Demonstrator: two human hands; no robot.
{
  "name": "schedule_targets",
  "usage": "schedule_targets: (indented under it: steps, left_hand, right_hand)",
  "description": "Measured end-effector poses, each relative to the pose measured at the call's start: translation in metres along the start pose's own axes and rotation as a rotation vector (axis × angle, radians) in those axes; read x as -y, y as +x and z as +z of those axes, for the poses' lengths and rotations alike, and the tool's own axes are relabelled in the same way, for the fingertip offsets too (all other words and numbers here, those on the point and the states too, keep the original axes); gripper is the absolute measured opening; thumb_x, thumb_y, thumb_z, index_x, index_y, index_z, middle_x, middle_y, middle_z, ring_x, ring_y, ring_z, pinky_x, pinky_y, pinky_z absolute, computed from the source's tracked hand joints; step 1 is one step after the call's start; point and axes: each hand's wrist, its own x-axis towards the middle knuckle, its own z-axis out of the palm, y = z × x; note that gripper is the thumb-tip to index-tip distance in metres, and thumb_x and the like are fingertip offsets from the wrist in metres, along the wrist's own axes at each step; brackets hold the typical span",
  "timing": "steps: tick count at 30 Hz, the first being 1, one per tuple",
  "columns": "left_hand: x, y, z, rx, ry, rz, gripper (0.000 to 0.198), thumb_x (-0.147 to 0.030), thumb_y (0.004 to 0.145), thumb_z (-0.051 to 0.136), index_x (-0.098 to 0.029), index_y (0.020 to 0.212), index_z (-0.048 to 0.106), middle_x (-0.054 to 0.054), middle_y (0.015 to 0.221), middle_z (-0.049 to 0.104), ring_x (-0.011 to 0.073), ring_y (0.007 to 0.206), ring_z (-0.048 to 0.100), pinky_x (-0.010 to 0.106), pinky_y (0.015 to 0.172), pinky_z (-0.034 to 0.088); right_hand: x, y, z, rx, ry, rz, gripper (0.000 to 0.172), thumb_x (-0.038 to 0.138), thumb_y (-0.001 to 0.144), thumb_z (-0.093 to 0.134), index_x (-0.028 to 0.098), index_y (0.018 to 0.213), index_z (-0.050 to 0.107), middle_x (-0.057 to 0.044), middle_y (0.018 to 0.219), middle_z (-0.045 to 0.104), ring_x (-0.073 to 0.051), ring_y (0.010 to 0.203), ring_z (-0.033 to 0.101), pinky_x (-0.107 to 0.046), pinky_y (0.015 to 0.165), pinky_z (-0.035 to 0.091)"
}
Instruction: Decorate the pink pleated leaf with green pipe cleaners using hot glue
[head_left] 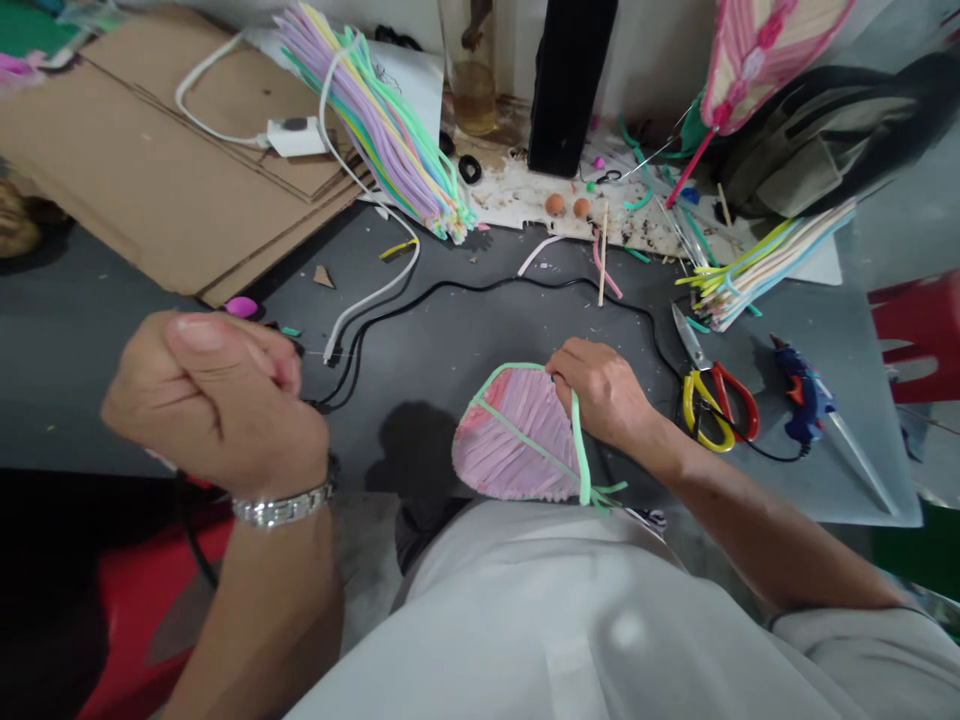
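Head view: right hand (pixel 600 392) is pinching the petal (pixel 510 450) at the worktop's (pixel 465 325) near edge; lilac wrapping (pixel 536 405) is covering it, green trim (pixel 580 450) seemingly awaiting fixing down its right side. Left hand (pixel 225 400) is forming a fist, contents hidden.

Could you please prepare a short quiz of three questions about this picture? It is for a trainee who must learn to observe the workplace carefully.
1. Which hand grips the edge of the pink-and-lilac piece?
2. True or false: in the picture, the blue glue gun lies to the right of the scissors.
3. Fill the gap: the metal band is worn on the wrist of the ____ hand.

Key:
1. The right hand.
2. True.
3. Left; the left hand is raised, with its fingers curled.
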Motion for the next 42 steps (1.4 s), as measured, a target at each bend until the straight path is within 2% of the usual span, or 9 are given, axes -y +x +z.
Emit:
schedule_targets:
  steps: [3, 5, 6, 9, 15, 23, 29, 35, 42]
  left_hand:
    - [0.010, 0.006, -0.001, 0.070, 0.100, 0.062, 0.015, -0.033, 0.080, 0.061, -0.018, 0.079, 0.062, 0.002, 0.072, 0.062, 0.0174, 0.063, 0.059, 0.033, 0.064, 0.050]
    - [0.012, 0.001, 0.002, 0.210, 0.110, 0.113, 0.054, -0.027, 0.068, 0.071, -0.013, 0.119, 0.057, 0.010, 0.112, 0.067, 0.0214, 0.086, 0.064, 0.035, 0.070, 0.053]
    - [0.011, -0.004, 0.005, 0.307, 0.106, 0.115, 0.055, -0.026, 0.072, 0.071, -0.014, 0.124, 0.055, 0.012, 0.120, 0.065, 0.0221, 0.092, 0.065, 0.035, 0.072, 0.053]
    - [0.002, -0.028, 0.021, 0.675, 0.009, 0.065, 0.022, -0.024, 0.089, 0.059, -0.019, 0.111, 0.062, 0.006, 0.107, 0.070, 0.0201, 0.094, 0.067, 0.034, 0.079, 0.053]
    - [-0.010, -0.061, 0.060, 1.195, 0.008, 0.077, 0.015, -0.021, 0.083, 0.064, -0.020, 0.098, 0.064, 0.005, 0.097, 0.073, 0.0240, 0.093, 0.065, 0.039, 0.084, 0.051]
    - [0.001, -0.051, 0.087, 1.107, -0.094, 0.007, 0.007, -0.026, 0.086, 0.064, -0.020, 0.089, 0.065, 0.002, 0.083, 0.071, 0.0183, 0.076, 0.062, 0.032, 0.073, 0.047]
    - [-0.002, -0.051, 0.065, 0.941, -0.037, 0.046, 0.022, -0.031, 0.098, 0.051, -0.019, 0.085, 0.065, 0.003, 0.074, 0.069, 0.0191, 0.071, 0.062, 0.033, 0.070, 0.045]
    - [-0.010, -0.078, 0.046, 1.087, -0.112, 0.308, 0.027, -0.010, 0.093, 0.041, -0.017, 0.103, 0.064, 0.008, 0.097, 0.073, 0.0227, 0.091, 0.062, 0.036, 0.084, 0.049]
    - [-0.013, -0.087, 0.047, 1.183, -0.064, 0.388, 0.026, -0.020, 0.100, 0.039, -0.016, 0.111, 0.062, 0.011, 0.095, 0.071, 0.0254, 0.094, 0.061, 0.039, 0.085, 0.050]
  right_hand:
    - [0.000, 0.000, 0.000, 0.006, 0.009, 0.004, 0.024, 0.009, 0.090, 0.045, 0.015, 0.086, 0.067, -0.009, 0.084, 0.062, -0.020, 0.077, 0.052, -0.032, 0.071, 0.033]
    - [0.000, 0.000, 0.000, 0.010, 0.013, 0.006, 0.024, 0.009, 0.090, 0.045, 0.015, 0.087, 0.067, -0.009, 0.084, 0.062, -0.020, 0.077, 0.051, -0.032, 0.071, 0.033]
    - [-0.001, 0.000, 0.000, 0.012, 0.013, 0.006, 0.023, 0.009, 0.090, 0.045, 0.015, 0.087, 0.067, -0.009, 0.085, 0.062, -0.020, 0.077, 0.051, -0.032, 0.071, 0.033]
    - [-0.001, 0.000, 0.001, 0.018, 0.002, -0.001, 0.022, 0.010, 0.089, 0.045, 0.016, 0.087, 0.067, -0.009, 0.085, 0.062, -0.020, 0.077, 0.050, -0.033, 0.071, 0.032]
    - [0.001, 0.001, 0.001, 0.018, -0.012, -0.002, 0.021, 0.009, 0.089, 0.047, 0.016, 0.087, 0.067, -0.009, 0.085, 0.062, -0.020, 0.078, 0.050, -0.033, 0.072, 0.032]
    - [0.000, 0.001, 0.001, 0.010, -0.009, 0.002, 0.022, 0.009, 0.089, 0.047, 0.017, 0.086, 0.067, -0.008, 0.083, 0.061, -0.020, 0.077, 0.049, -0.032, 0.070, 0.031]
    - [0.001, 0.000, -0.002, 0.028, -0.016, -0.013, 0.023, 0.010, 0.091, 0.046, 0.016, 0.088, 0.068, -0.009, 0.084, 0.062, -0.020, 0.077, 0.051, -0.032, 0.071, 0.032]
    - [0.002, 0.000, -0.003, 0.004, 0.003, 0.006, 0.024, 0.010, 0.092, 0.046, 0.017, 0.087, 0.069, -0.008, 0.083, 0.062, -0.020, 0.078, 0.053, -0.032, 0.072, 0.034]
    - [0.003, -0.001, -0.002, -0.011, 0.071, 0.042, 0.022, 0.011, 0.089, 0.047, 0.017, 0.086, 0.068, -0.007, 0.084, 0.063, -0.019, 0.077, 0.054, -0.031, 0.073, 0.036]
